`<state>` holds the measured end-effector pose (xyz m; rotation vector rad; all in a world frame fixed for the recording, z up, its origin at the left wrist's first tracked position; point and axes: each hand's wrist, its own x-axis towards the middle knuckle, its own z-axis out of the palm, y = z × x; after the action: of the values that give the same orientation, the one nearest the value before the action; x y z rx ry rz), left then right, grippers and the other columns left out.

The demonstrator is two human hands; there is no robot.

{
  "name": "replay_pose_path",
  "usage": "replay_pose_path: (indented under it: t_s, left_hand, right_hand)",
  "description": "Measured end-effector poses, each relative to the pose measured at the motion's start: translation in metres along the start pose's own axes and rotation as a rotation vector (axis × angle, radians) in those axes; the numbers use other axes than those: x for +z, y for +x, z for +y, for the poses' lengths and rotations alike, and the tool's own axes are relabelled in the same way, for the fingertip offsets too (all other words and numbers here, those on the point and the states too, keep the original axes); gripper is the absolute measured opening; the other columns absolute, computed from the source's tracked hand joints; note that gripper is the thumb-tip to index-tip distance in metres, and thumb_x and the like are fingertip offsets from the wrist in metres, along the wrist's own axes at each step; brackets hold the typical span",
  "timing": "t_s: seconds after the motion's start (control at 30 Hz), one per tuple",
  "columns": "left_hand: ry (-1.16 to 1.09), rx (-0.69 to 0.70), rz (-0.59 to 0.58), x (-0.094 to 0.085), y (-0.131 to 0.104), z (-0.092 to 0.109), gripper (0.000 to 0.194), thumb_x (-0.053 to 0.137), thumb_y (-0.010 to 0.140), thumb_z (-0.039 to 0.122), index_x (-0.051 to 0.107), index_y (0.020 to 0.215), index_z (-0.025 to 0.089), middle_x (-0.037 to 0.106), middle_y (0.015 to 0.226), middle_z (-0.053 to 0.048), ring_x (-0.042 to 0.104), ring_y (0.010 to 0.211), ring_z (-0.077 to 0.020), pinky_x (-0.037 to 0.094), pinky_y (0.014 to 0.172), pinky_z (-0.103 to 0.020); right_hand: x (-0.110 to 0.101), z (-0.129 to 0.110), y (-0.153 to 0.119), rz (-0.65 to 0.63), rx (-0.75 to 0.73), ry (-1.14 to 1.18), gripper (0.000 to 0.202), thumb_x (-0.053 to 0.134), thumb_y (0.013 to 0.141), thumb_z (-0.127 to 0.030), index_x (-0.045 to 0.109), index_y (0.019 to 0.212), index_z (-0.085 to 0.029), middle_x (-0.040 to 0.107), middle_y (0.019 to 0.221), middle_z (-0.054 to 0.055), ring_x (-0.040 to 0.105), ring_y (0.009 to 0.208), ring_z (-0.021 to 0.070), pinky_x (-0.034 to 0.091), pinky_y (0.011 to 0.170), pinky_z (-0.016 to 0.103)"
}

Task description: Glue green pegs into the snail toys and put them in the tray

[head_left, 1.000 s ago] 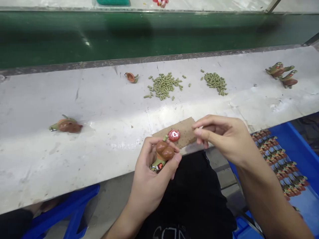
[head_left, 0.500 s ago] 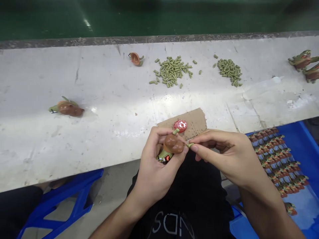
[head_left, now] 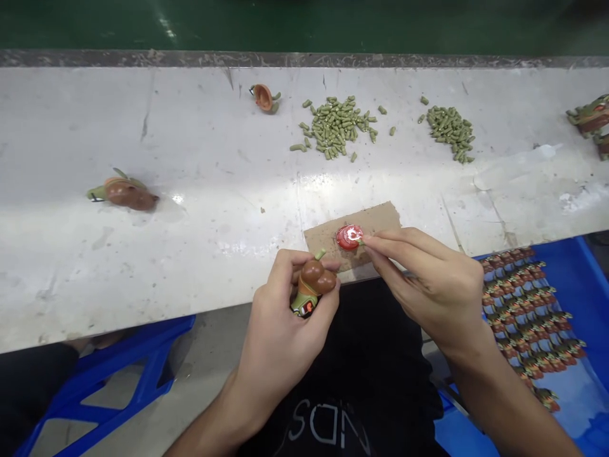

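My left hand [head_left: 285, 317] is wrapped round a brown and green figure [head_left: 313, 279], whose two rounded brown lobes face up and from which a short green peg sticks out at the top. Between the thumb and fingertips of my right hand [head_left: 428, 279] is a small green piece [head_left: 360, 241], mostly hidden. Its tip touches the edge of a small red dish [head_left: 349, 237] with a shiny surface. Under the dish lies a piece of brown cardboard [head_left: 380, 219] near the table's front edge.
Two piles of green pieces [head_left: 335, 127] [head_left: 451, 132] lie on the white table [head_left: 214, 254]. More figures rest at left [head_left: 128, 192], top middle [head_left: 263, 97] and far right [head_left: 590, 117]. A blue bin [head_left: 590, 285] of figures is at right, a blue stool [head_left: 118, 381] at left.
My right hand has moved from beside the figure up to the red dish with the green piece. My left hand and the figure have shifted slightly left and away from it.
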<state>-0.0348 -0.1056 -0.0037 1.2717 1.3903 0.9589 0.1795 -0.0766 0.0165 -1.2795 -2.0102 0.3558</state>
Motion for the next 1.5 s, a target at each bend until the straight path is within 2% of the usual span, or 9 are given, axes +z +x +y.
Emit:
replay_pose_path:
  t_s: [0.2, 0.33, 0.5, 0.7, 0.97, 1.1, 1.23, 1.3, 1.5]
  left_hand:
    - [0.052, -0.015, 0.017, 0.001, 0.001, 0.004, 0.022, 0.079, 0.105, 0.021, 0.063, 0.117, 0.03, 0.093, 0.121, 0.001, 0.082, 0.08, -0.0173, 0.068, 0.081, -0.034]
    - [0.062, -0.026, 0.016, 0.0, 0.001, 0.001, 0.022, 0.079, 0.105, 0.023, 0.063, 0.117, 0.031, 0.092, 0.122, 0.002, 0.082, 0.079, -0.0167, 0.068, 0.079, -0.032]
    - [0.063, -0.02, 0.016, 0.0, 0.002, -0.004, 0.021, 0.079, 0.106, 0.025, 0.063, 0.117, 0.032, 0.092, 0.12, 0.004, 0.082, 0.081, -0.0171, 0.068, 0.078, -0.032]
    - [0.045, -0.043, 0.007, 0.001, 0.001, -0.004, 0.023, 0.081, 0.106, 0.026, 0.062, 0.118, 0.032, 0.092, 0.122, 0.004, 0.081, 0.079, -0.0169, 0.07, 0.086, -0.036]
    - [0.045, -0.062, 0.006, 0.002, 0.004, 0.0, 0.023, 0.081, 0.106, 0.025, 0.061, 0.116, 0.031, 0.09, 0.121, 0.002, 0.08, 0.085, -0.018, 0.068, 0.09, -0.037]
    - [-0.001, 0.017, 0.032, -0.001, 0.003, 0.005, 0.024, 0.083, 0.102, 0.019, 0.064, 0.113, 0.029, 0.081, 0.104, 0.003, 0.076, 0.089, -0.0163, 0.062, 0.083, -0.029]
    - [-0.304, -0.025, -0.124, -0.006, 0.002, 0.002, 0.005, 0.075, 0.114, 0.034, 0.072, 0.116, 0.03, 0.07, 0.105, 0.002, 0.066, 0.088, -0.0144, 0.057, 0.08, -0.027]
    - [-0.437, -0.054, -0.204, -0.008, 0.003, 0.0, 0.012, 0.072, 0.119, 0.042, 0.076, 0.12, 0.031, 0.071, 0.111, 0.001, 0.063, 0.089, -0.014, 0.056, 0.081, -0.026]
    - [-0.476, -0.006, -0.318, -0.008, 0.015, -0.002, 0.011, 0.085, 0.112, 0.038, 0.083, 0.12, 0.03, 0.082, 0.115, -0.001, 0.073, 0.102, -0.0151, 0.059, 0.089, -0.024]
  right_hand:
    - [0.005, 0.004, 0.0, 0.054, -0.119, -0.085, 0.022, 0.076, 0.111, -0.002, 0.087, 0.121, -0.019, 0.092, 0.118, 0.007, 0.09, 0.105, 0.02, 0.075, 0.102, 0.029]
    - [0.005, 0.004, 0.001, 0.059, -0.088, -0.078, 0.02, 0.077, 0.11, -0.001, 0.086, 0.119, -0.016, 0.091, 0.113, 0.007, 0.088, 0.102, 0.0196, 0.074, 0.098, 0.029]
    - [0.002, -0.001, 0.001, 0.09, 0.142, 0.04, 0.015, 0.082, 0.106, -0.005, 0.089, 0.112, -0.017, 0.09, 0.106, 0.005, 0.086, 0.094, 0.0176, 0.071, 0.088, 0.028]
    - [0.007, -0.001, -0.002, 0.058, 0.58, 0.459, 0.007, 0.091, 0.106, -0.032, 0.094, 0.107, -0.026, 0.087, 0.083, -0.001, 0.082, 0.07, 0.0159, 0.071, 0.069, 0.025]
    - [0.007, -0.002, 0.002, 0.115, 0.652, 0.537, 0.002, 0.095, 0.101, -0.027, 0.095, 0.099, -0.026, 0.088, 0.081, -0.001, 0.083, 0.067, 0.0134, 0.071, 0.067, 0.017]
    - [0.001, -0.009, 0.006, 0.16, 0.654, 0.588, 0.01, 0.095, 0.097, -0.017, 0.094, 0.096, -0.026, 0.087, 0.078, -0.003, 0.084, 0.065, 0.0135, 0.07, 0.062, 0.015]
    - [-0.006, -0.016, 0.006, 0.107, 0.66, 0.709, 0.011, 0.093, 0.099, -0.014, 0.093, 0.096, -0.025, 0.09, 0.086, 0.0, 0.088, 0.073, 0.016, 0.073, 0.07, 0.017]
    - [-0.009, -0.018, 0.005, 0.076, 0.672, 0.777, 0.009, 0.093, 0.101, -0.016, 0.092, 0.098, -0.025, 0.091, 0.089, 0.0, 0.089, 0.075, 0.0161, 0.074, 0.074, 0.017]
    - [-0.011, -0.019, 0.006, -0.024, 0.735, 0.933, 0.014, 0.103, 0.097, -0.029, 0.091, 0.097, -0.022, 0.092, 0.093, 0.002, 0.089, 0.075, 0.016, 0.075, 0.074, 0.018]
